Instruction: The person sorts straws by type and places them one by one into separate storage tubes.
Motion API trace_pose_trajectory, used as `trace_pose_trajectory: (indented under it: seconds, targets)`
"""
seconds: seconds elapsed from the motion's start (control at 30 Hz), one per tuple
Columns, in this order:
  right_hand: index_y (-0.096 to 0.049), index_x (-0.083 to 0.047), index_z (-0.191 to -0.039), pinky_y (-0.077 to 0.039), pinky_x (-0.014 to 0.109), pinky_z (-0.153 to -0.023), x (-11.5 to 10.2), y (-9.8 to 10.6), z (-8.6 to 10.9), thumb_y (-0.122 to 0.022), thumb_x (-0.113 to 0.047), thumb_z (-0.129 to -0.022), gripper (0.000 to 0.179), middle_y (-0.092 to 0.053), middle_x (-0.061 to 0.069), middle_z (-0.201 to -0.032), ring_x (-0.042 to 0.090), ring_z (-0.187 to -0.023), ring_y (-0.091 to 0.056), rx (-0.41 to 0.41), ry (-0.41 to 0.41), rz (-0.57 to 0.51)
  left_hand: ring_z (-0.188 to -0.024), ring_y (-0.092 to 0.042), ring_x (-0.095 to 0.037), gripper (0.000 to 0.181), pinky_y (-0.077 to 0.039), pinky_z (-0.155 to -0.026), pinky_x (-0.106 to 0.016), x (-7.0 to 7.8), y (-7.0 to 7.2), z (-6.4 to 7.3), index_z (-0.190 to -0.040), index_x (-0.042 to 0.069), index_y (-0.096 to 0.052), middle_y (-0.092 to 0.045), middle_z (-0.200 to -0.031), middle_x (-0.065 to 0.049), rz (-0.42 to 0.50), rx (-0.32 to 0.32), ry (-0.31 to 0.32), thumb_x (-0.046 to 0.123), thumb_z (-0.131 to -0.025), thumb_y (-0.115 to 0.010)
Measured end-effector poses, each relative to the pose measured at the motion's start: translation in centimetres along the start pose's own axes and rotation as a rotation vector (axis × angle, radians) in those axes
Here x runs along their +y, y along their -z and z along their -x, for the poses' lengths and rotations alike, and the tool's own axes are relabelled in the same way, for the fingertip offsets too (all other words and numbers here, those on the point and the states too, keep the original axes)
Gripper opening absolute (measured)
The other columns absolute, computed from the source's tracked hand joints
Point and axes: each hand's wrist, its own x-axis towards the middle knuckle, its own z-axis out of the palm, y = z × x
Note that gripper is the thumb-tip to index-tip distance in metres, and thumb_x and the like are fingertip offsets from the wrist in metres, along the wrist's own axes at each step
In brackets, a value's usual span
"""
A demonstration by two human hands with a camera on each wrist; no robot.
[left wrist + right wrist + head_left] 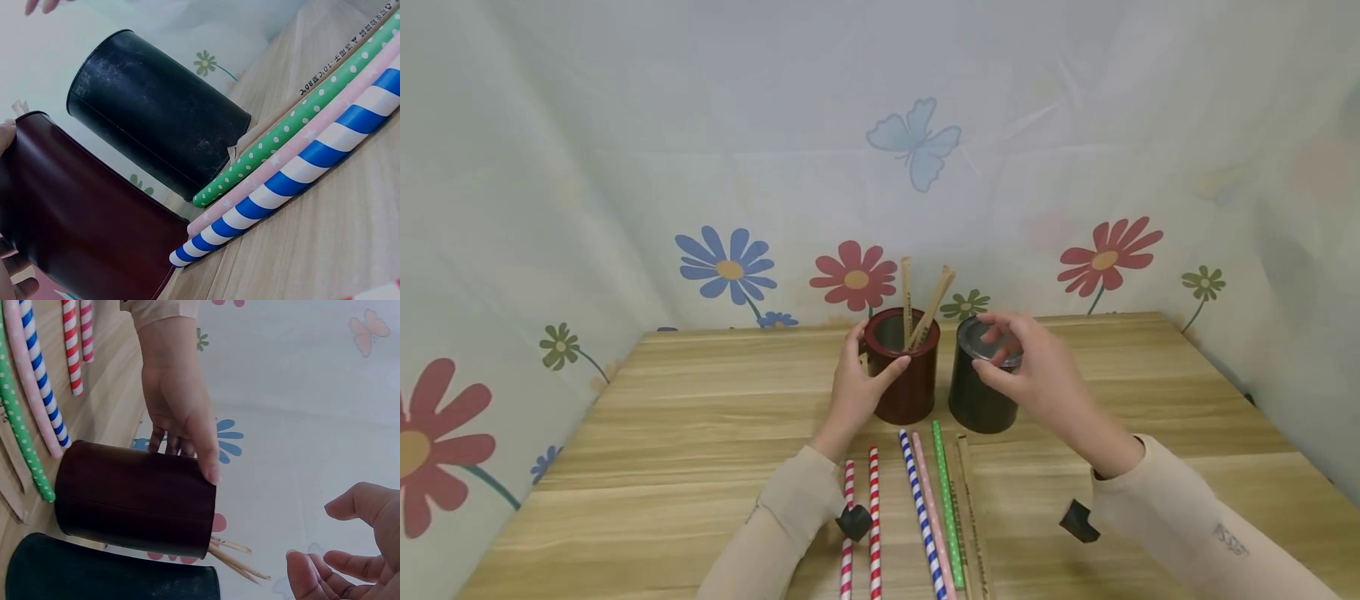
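Note:
My left hand (856, 387) holds the dark red pen holder (907, 387) around its left side, thumb by the rim and fingers behind it. Two straws in printed brown paper wrappers (934, 307) lean inside the red holder and stick out above the rim. Just to its right stands a dark green, nearly black pen holder (982, 400). My right hand (1047, 371) hovers by the rim of that dark holder, its fingers bent and apart from the thumb, with nothing between them in the right wrist view.
On the wooden table (722, 433) in front of the holders lie a blue-striped straw (921, 500), a pink straw (934, 517), a green dotted straw (947, 508), brown wrapped straws (973, 517), a red-striped straw (874, 483) and a magenta-striped straw (847, 558). A flowered cloth (1000, 167) hangs behind.

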Motion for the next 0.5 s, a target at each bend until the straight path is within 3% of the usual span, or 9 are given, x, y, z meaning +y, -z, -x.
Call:
trace_pose_trajectory:
  seconds: [0.5]
  targets:
    - [-0.053, 0.002, -0.127, -0.049, 0.021, -0.061, 2.3, -2.4, 2.7, -0.071, -0.007, -0.082, 0.049, -0.061, 0.013, -0.099, 0.014, -0.076, -0.06, -0.108, -0.061, -0.064, -0.128, -0.045, -0.026, 0.082, -0.038, -0.108, -0.052, -0.1, -0.1, 0.0, -0.148, 0.016, -0.03, -0.048, -0.141, -0.007, -0.006, -0.002, 0.021, 0.034, -0.082, -0.075]
